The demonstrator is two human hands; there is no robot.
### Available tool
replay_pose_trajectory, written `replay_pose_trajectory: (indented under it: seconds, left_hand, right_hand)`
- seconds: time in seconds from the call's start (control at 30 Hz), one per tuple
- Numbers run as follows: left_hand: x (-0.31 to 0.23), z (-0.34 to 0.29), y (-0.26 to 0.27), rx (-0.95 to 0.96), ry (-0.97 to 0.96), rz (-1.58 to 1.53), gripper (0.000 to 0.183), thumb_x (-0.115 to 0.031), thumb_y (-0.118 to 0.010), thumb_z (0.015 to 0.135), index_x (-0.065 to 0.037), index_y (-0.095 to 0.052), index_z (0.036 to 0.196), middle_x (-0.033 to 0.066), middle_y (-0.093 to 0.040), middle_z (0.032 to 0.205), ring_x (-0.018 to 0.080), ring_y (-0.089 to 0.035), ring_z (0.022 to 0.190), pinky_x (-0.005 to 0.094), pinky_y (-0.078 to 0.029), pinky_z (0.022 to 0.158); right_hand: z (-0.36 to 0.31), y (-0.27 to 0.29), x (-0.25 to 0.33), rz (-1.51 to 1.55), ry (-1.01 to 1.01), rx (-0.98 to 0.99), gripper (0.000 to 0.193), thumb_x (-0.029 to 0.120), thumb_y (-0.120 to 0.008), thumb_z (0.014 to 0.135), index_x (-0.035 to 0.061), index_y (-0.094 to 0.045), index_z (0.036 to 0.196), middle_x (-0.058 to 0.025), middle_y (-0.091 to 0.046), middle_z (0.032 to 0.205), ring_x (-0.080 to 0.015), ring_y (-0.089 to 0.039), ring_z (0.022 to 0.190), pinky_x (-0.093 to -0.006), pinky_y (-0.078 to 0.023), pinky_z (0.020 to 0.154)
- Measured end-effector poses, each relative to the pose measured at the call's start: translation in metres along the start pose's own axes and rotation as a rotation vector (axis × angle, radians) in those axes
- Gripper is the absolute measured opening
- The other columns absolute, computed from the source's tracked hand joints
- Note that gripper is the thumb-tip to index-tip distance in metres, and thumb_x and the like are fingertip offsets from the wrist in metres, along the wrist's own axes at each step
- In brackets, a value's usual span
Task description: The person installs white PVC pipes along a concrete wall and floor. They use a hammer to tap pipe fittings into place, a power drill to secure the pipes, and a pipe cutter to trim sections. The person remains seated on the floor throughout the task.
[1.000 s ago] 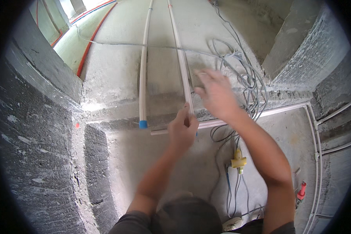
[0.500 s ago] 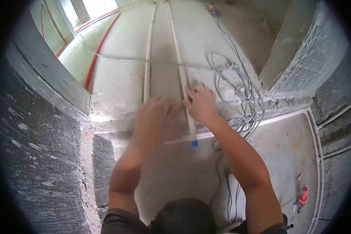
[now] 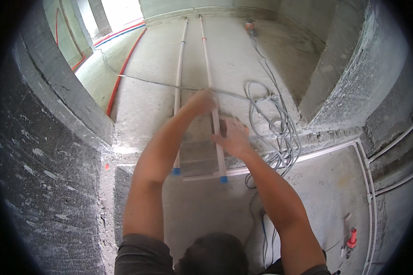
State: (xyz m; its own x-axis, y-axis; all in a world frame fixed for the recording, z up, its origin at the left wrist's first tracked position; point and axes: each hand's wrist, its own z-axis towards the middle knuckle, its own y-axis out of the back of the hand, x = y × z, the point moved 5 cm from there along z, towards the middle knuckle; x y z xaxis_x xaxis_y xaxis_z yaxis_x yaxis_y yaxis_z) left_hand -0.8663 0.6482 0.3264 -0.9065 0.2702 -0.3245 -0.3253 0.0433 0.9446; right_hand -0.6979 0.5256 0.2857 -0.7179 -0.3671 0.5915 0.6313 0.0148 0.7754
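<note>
Two pale conduit pipes run away from me along the concrete floor. The right pipe (image 3: 220, 160) and the left pipe (image 3: 178, 133) both end in blue caps at the near end. My left hand (image 3: 203, 101), smeared by motion, is at the right pipe where a grey cable crosses it; its fingers cannot be made out. Nearer to me, my right hand (image 3: 234, 137) lies beside the same pipe, thumb across it and fingers stretched out to its right, apart from each other.
Loops of grey cable (image 3: 280, 133) lie to the right, one strand leading to an orange tool (image 3: 249, 26). A low step edge (image 3: 316, 136) crosses the floor. A red-handled tool (image 3: 352, 238) lies at lower right. Red pipe (image 3: 119, 78) runs at left; rough walls flank both sides.
My left hand has moved forward and right, from between the pipes to the right pipe, uncovering the left pipe's blue cap. My right hand stays by the right pipe with its fingers more spread.
</note>
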Motion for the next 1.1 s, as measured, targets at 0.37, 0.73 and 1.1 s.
replay_pose_trajectory:
  seconds: [0.37,0.73,1.1]
  left_hand:
    - [0.083,-0.105,0.02,-0.254,0.43,0.068,0.042,-0.032,-0.074,0.088,0.002,-0.071,0.114,0.0264,-0.074,0.118,0.0466,-0.071,0.11,0.0533,-0.057,0.095]
    - [0.09,-0.114,0.01,-0.407,0.367,-0.067,0.046,-0.026,-0.078,0.085,0.004,-0.074,0.12,0.0284,-0.076,0.1,0.046,-0.074,0.1,0.0515,-0.057,0.091]
    - [0.086,-0.132,0.023,-0.66,0.373,-0.302,0.041,-0.032,-0.071,0.1,0.001,-0.073,0.124,0.0261,-0.074,0.117,0.0439,-0.07,0.109,0.0512,-0.054,0.096]
  right_hand:
    - [0.007,0.0,0.004,0.064,-0.054,0.045,0.089,0.033,-0.084,0.07,0.0156,-0.053,0.151,-0.0101,-0.061,0.131,-0.0336,-0.05,0.134,-0.0518,-0.033,0.113]
    - [0.012,0.007,-0.001,0.149,-0.126,0.168,0.098,0.05,-0.085,0.076,0.0105,-0.048,0.158,-0.0162,-0.061,0.147,-0.0362,-0.046,0.146,-0.0542,-0.026,0.121]
    - [0.013,0.002,0.0,0.105,-0.115,0.111,0.092,0.055,-0.083,0.08,0.011,-0.052,0.155,-0.0134,-0.065,0.132,-0.033,-0.052,0.136,-0.0514,-0.03,0.116]
